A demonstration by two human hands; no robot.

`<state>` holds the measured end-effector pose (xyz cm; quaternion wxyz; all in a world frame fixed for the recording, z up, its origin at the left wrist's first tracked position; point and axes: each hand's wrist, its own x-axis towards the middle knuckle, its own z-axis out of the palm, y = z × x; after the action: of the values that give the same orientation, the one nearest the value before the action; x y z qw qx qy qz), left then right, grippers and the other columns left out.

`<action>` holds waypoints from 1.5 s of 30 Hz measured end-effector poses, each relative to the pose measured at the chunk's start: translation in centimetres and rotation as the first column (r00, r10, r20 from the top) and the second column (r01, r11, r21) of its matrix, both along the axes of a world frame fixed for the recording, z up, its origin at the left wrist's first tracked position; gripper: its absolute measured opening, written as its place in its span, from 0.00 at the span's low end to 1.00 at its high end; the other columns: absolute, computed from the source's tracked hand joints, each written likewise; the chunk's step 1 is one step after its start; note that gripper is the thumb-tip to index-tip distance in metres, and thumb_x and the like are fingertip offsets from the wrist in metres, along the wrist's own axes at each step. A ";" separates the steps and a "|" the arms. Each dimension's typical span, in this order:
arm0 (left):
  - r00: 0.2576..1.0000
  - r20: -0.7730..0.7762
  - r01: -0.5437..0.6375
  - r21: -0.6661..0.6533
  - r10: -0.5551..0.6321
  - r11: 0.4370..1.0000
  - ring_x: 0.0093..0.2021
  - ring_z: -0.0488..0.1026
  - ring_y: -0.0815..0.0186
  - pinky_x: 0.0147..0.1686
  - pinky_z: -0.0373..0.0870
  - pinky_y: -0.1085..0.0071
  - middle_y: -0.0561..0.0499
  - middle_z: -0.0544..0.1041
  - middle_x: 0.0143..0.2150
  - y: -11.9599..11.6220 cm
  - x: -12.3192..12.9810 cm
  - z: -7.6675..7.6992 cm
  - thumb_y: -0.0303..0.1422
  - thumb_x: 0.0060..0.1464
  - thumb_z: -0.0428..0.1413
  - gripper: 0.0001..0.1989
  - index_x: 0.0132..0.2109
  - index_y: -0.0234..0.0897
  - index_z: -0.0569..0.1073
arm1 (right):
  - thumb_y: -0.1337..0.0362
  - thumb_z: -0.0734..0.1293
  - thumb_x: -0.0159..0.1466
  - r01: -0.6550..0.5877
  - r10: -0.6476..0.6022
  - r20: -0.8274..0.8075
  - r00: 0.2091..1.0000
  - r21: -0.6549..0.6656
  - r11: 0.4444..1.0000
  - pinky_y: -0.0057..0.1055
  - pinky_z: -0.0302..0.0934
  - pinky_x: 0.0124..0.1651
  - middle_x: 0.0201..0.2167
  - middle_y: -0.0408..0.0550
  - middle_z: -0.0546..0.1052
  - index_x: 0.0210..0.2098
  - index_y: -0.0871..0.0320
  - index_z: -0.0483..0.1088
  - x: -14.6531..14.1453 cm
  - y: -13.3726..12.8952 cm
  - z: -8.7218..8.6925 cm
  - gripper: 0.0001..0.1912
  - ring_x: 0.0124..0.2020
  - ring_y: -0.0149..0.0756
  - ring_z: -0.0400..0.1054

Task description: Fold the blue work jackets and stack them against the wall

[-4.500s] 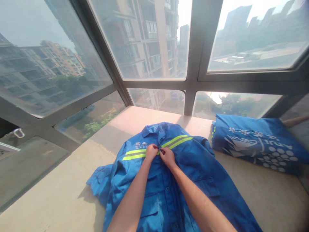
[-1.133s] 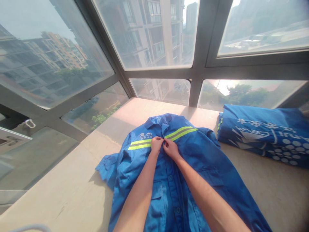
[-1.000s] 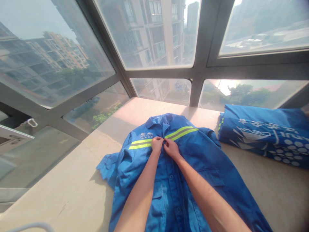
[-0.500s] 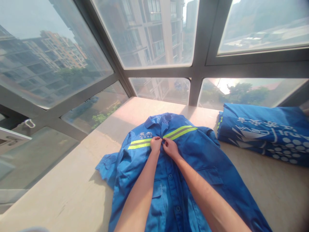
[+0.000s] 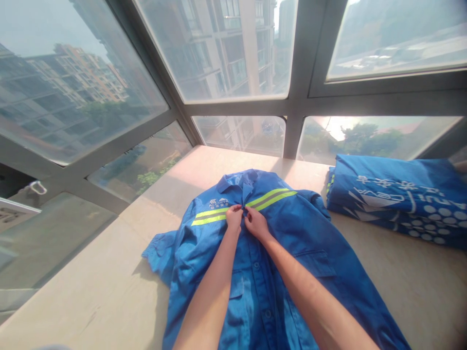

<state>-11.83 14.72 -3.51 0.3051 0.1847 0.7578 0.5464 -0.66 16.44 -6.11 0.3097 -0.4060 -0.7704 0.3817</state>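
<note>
A blue work jacket [image 5: 314, 238] with yellow-green and grey stripes across the chest lies front side up, its collar toward the windows. My left hand [image 5: 234, 218] pinches the front edge at the placket, level with the chest stripe. Right beside it, my right hand [image 5: 255, 222] grips the other side of the placket with bent fingers. The fingertips of both hands nearly meet; whatever small part lies between them is hidden. Lower on the placket, buttons [image 5: 268, 314] show between my forearms.
Folded blue garments with white print [image 5: 397, 194] are stacked at the right on the pale stone ledge [image 5: 91, 272]. Framed windows [image 5: 233, 108] border the ledge at the back and left. A metal ring-shaped clip [image 5: 38, 187] is at the far left.
The view has shifted slightly. Both hands remain at the same spot on the placket, with only a small change in the left fingers.
</note>
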 end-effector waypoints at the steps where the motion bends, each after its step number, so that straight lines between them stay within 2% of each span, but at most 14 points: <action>1: 1.000 0.026 -0.004 -0.001 0.004 1.000 0.31 0.77 0.67 0.34 0.74 0.71 0.50 0.79 0.31 0.0 -0.1 0.0 0.23 0.43 0.60 0.12 0.38 0.34 0.76 | 0.68 0.63 0.62 -0.003 0.003 -0.007 1.000 0.002 1.000 0.30 0.65 0.45 0.36 0.47 0.77 0.58 0.57 0.69 0.0 0.0 0.0 0.25 0.38 0.36 0.71; 5: 0.995 0.098 -0.022 0.007 0.021 1.000 0.27 0.75 0.68 0.32 0.74 0.71 0.52 0.77 0.27 0.5 -0.3 0.1 0.24 0.42 0.62 0.13 0.39 0.34 0.76 | 0.68 0.63 0.62 -0.027 0.028 -0.029 0.999 0.031 0.999 0.29 0.64 0.43 0.36 0.47 0.77 0.57 0.57 0.70 0.2 -0.2 0.1 0.24 0.37 0.35 0.70; 9: 0.994 0.097 -0.048 0.038 0.044 0.998 0.28 0.76 0.68 0.34 0.75 0.71 0.53 0.77 0.27 0.9 0.0 0.3 0.25 0.40 0.64 0.15 0.40 0.34 0.76 | 0.69 0.62 0.61 -0.029 0.030 -0.031 0.999 0.032 0.999 0.28 0.62 0.40 0.35 0.46 0.76 0.56 0.57 0.70 0.3 -0.3 0.3 0.23 0.35 0.35 0.69; 14: 0.996 0.058 -0.075 0.099 0.070 0.992 0.35 0.78 0.67 0.40 0.75 0.70 0.50 0.79 0.34 0.5 0.7 0.2 0.22 0.40 0.62 0.14 0.38 0.34 0.75 | 0.69 0.62 0.62 -0.018 0.020 -0.050 0.999 0.027 0.999 0.29 0.62 0.41 0.36 0.47 0.76 0.56 0.58 0.70 0.2 -0.3 0.6 0.23 0.37 0.36 0.69; 17: 0.995 0.018 -0.095 0.114 0.094 0.989 0.37 0.78 0.66 0.42 0.74 0.70 0.49 0.79 0.34 0.3 1.1 0.1 0.21 0.41 0.61 0.11 0.36 0.35 0.75 | 0.69 0.62 0.61 -0.017 0.019 -0.055 0.998 0.029 0.999 0.29 0.62 0.41 0.36 0.47 0.76 0.56 0.59 0.70 0.3 -0.3 0.7 0.23 0.38 0.36 0.70; 21: 0.989 -0.039 -0.139 0.099 0.143 0.985 0.34 0.77 0.66 0.41 0.74 0.69 0.50 0.79 0.32 0.6 1.5 -0.1 0.21 0.43 0.60 0.09 0.34 0.35 0.75 | 0.68 0.62 0.62 -0.018 0.020 -0.062 0.998 0.027 0.999 0.28 0.62 0.40 0.35 0.48 0.77 0.56 0.60 0.71 0.2 -0.4 0.8 0.22 0.36 0.36 0.70; 25: 0.980 -0.101 -0.165 0.074 0.171 0.984 0.33 0.77 0.66 0.38 0.74 0.70 0.50 0.79 0.32 1.0 1.6 -0.4 0.22 0.44 0.59 0.08 0.34 0.36 0.75 | 0.67 0.63 0.62 -0.051 0.052 -0.066 0.996 0.017 0.999 0.26 0.60 0.37 0.34 0.46 0.77 0.54 0.56 0.72 0.1 -0.4 0.6 0.20 0.33 0.35 0.69; 29: 0.978 -0.175 -0.109 0.044 0.115 0.993 0.32 0.77 0.65 0.37 0.73 0.70 0.51 0.79 0.30 1.0 1.2 -0.3 0.22 0.43 0.60 0.07 0.32 0.36 0.75 | 0.67 0.62 0.62 -0.037 0.037 -0.066 0.997 -0.003 0.999 0.27 0.61 0.39 0.36 0.47 0.77 0.54 0.56 0.71 -0.2 -0.3 0.2 0.21 0.35 0.36 0.70; 35: 0.953 -0.297 0.074 0.045 -0.058 0.996 0.34 0.77 0.66 0.39 0.72 0.71 0.52 0.79 0.31 0.1 0.3 0.9 0.19 0.41 0.59 0.11 0.33 0.36 0.76 | 0.68 0.62 0.62 -0.004 0.002 -0.056 0.998 -0.043 0.999 0.28 0.62 0.45 0.40 0.50 0.78 0.59 0.60 0.67 -0.6 -0.1 -0.3 0.26 0.42 0.38 0.72; 39: 0.921 -0.348 0.197 0.028 -0.175 0.980 0.32 0.76 0.67 0.39 0.72 0.72 0.53 0.79 0.30 -0.1 -0.2 1.6 0.16 0.39 0.57 0.14 0.32 0.36 0.77 | 0.68 0.63 0.61 -0.031 0.029 -0.027 0.999 -0.066 0.997 0.27 0.62 0.41 0.37 0.48 0.79 0.61 0.59 0.66 -0.5 0.0 0.1 0.27 0.38 0.37 0.73; 42: 0.908 -0.371 0.217 0.011 -0.198 0.976 0.33 0.77 0.67 0.40 0.72 0.72 0.53 0.79 0.31 -0.1 -0.4 1.6 0.15 0.39 0.57 0.14 0.33 0.36 0.77 | 0.67 0.63 0.61 -0.033 0.031 -0.019 0.999 -0.061 0.998 0.26 0.62 0.40 0.36 0.47 0.79 0.60 0.58 0.66 -0.4 -0.2 0.4 0.27 0.37 0.37 0.72; 45: 0.913 -0.380 0.158 -0.004 -0.148 0.987 0.36 0.77 0.66 0.42 0.73 0.71 0.51 0.80 0.33 -0.2 -0.3 1.1 0.16 0.42 0.56 0.16 0.38 0.36 0.77 | 0.67 0.63 0.61 -0.027 0.027 -0.008 1.000 -0.036 0.999 0.26 0.62 0.41 0.37 0.48 0.79 0.59 0.58 0.67 -0.2 -0.4 0.7 0.26 0.38 0.37 0.72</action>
<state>-12.10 14.53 -2.45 0.1924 0.3494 0.7784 0.4848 -0.91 16.05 -5.44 0.3001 -0.3996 -0.7676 0.4013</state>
